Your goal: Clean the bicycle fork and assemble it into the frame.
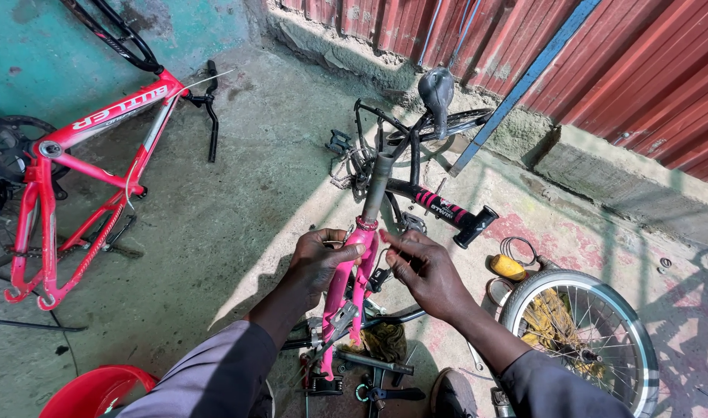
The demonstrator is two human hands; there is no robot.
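Observation:
A pink bicycle fork (352,288) stands upright in front of me, its grey steerer tube (378,184) pointing up and away. My left hand (317,259) grips the fork crown from the left. My right hand (420,267) reaches in from the right with fingers pinched near the top of the crown, touching it. A black bicycle frame (416,166) with a black saddle (436,89) lies on the ground behind the fork.
A red bicycle frame (83,162) lies at left. A spoked wheel (582,333) is at right, beside a yellow object (508,267). A red basin (91,391) sits bottom left. Tools and parts (373,371) lie at my feet. A red corrugated wall (648,70) runs behind.

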